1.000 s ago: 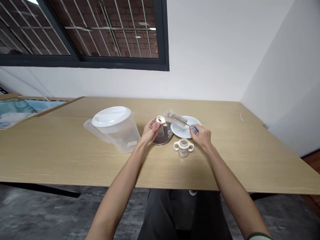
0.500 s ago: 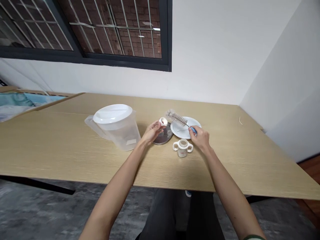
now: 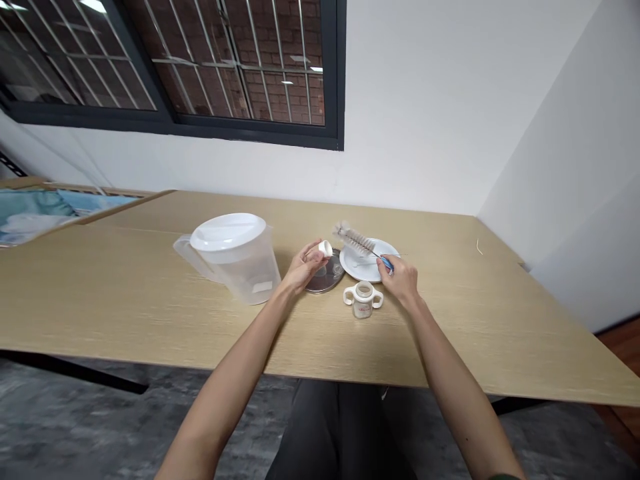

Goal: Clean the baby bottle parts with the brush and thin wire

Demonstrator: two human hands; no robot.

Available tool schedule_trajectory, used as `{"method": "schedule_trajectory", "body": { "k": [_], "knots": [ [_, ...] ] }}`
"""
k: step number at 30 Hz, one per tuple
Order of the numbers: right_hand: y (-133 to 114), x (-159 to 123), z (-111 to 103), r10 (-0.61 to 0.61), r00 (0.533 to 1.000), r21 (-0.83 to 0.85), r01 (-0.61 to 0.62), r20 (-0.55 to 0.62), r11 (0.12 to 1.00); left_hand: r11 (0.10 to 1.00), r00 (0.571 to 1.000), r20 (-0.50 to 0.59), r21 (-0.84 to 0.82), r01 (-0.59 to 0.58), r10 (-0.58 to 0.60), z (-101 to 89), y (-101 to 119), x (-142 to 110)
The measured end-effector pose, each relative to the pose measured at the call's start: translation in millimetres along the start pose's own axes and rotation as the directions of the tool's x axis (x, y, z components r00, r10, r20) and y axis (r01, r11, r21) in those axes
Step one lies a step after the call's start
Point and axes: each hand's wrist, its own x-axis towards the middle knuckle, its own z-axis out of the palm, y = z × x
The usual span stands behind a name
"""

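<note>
My left hand (image 3: 301, 268) is closed on a small white ring-shaped cap (image 3: 325, 249), held just above a round shiny metal lid (image 3: 327, 277) on the table. My right hand (image 3: 399, 280) grips the blue handle of a bottle brush (image 3: 356, 240); its bristled end points left and up, over a white plate (image 3: 367, 267). A small two-handled baby bottle (image 3: 363, 299) stands open-topped in front of the plate, between my two hands.
A clear plastic pitcher (image 3: 235, 257) with a white lid stands left of my left hand. The wooden table (image 3: 125, 300) runs to a white wall at the back and right. A box with blue-green contents (image 3: 30, 213) sits at the far left.
My left hand has turned the white cap so its opening faces right, toward the brush. The right hand and brush have barely moved. The view has shifted slightly.
</note>
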Motion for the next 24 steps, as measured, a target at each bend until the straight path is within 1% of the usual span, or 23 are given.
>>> {"method": "schedule_trajectory", "body": {
  "k": [2, 6, 9, 13, 16, 19, 21, 24],
  "knots": [
    [-3, 0, 0, -0.029, 1.0, 0.037, 0.029, 0.002, 0.999, 1.0, 1.0, -0.017, 0.003, -0.005, 0.005, -2.4, -2, 2],
    [-6, -2, 1, -0.119, 0.99, 0.051, 0.115, 0.075, 0.992, 0.998, 0.998, -0.041, 0.023, -0.052, 0.053, -7.6, -6, 5],
    [-5, -3, 2, -0.095, 0.991, 0.009, 0.095, 0.097, 0.995, 0.995, 0.993, -0.068, 0.03, -0.096, 0.098, -10.3, -4, 5],
    [-4, -2, 0, -0.048, 0.997, -0.004, 0.049, 0.06, 0.999, 0.995, 0.992, -0.078, 0.007, -0.097, 0.097, -11.2, -3, 4],
    [-6, -2, 0, -0.087, 0.995, 0.03, 0.086, 0.051, 0.996, 0.994, 0.992, -0.057, 0.009, -0.111, 0.111, -10.0, -4, 4],
    [-5, -3, 2, -0.128, 0.989, 0.028, 0.126, 0.08, 0.992, 0.992, 0.991, -0.039, 0.02, -0.127, 0.127, -8.6, -4, 3],
    [-3, -3, 2, -0.107, 0.99, 0.005, 0.107, 0.09, 0.994, 0.992, 0.991, -0.046, 0.027, -0.123, 0.124, -8.3, -4, 3],
    [1, -1, 1, -0.035, 0.998, -0.013, 0.036, 0.054, 0.999, 0.994, 0.992, -0.065, 0.04, -0.105, 0.107, -8.2, -2, 3]
  ]
}}
